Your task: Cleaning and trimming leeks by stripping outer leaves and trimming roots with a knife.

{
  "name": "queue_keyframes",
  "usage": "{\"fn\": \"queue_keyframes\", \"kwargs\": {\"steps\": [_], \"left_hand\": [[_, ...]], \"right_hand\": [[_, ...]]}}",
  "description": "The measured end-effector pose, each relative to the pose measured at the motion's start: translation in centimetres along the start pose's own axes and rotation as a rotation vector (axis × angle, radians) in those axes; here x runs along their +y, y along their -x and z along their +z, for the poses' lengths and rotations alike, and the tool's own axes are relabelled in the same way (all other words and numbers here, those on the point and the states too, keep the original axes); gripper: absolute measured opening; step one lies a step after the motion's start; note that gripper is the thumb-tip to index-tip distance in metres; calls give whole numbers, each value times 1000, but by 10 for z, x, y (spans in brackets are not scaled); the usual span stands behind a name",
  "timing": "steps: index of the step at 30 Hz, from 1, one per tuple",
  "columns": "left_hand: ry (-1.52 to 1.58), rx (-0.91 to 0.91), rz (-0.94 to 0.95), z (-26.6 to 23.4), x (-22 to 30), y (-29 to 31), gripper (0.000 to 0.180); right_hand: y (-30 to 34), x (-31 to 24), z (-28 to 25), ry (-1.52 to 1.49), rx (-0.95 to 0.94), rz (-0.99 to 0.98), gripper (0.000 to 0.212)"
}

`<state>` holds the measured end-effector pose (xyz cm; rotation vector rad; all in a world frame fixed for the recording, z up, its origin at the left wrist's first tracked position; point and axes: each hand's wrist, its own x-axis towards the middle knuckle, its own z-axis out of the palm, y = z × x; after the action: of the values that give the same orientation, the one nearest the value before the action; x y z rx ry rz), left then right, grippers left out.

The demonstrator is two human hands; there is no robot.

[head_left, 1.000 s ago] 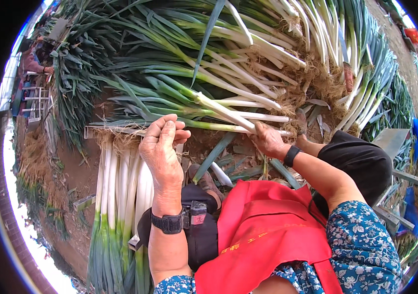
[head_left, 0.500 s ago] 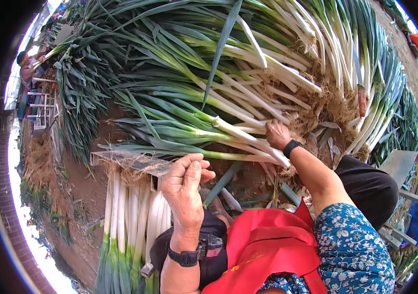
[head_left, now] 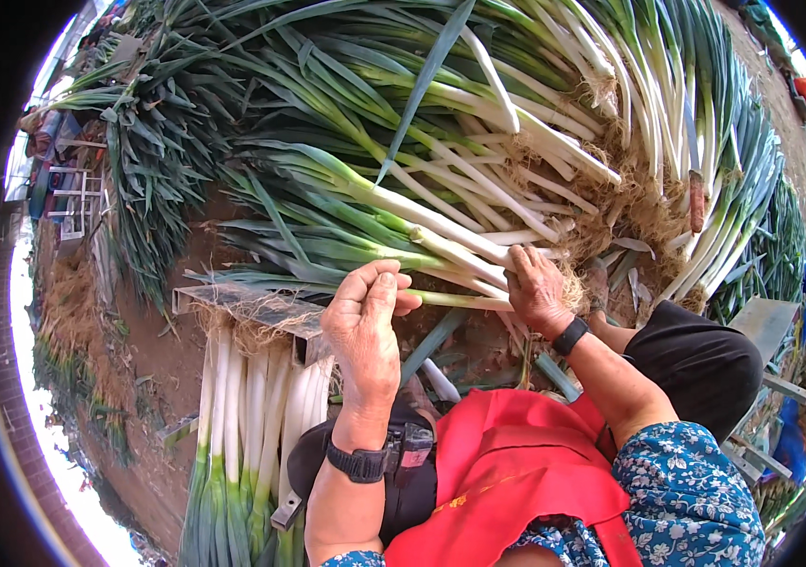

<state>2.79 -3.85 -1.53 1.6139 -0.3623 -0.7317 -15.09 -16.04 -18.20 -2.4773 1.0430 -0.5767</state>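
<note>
White leek stalks (head_left: pixel 459 234), gripped by the right hand (head_left: pixel 537 291) at three o'clock, probably handle best held near the roots (head_left: pixel 572 287) (left hand (head_left: pixel 365 326), at eight, half-curled, its hold unclear)

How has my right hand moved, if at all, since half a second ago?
Yes: judged against the brown knife handle, the right hand has come slightly back toward you.
</note>
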Motion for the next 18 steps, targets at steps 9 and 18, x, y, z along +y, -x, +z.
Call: {"fn": "queue_keyframes", "kwargs": {"steps": [9, 18], "left_hand": [[112, 139, -237, -3, -29, 15, 31], [620, -96, -329, -4, -35, 54, 20]], "right_hand": [[39, -55, -48, -465, -178, 295, 32], [140, -116, -148, -374, -255, 67, 29]]}}
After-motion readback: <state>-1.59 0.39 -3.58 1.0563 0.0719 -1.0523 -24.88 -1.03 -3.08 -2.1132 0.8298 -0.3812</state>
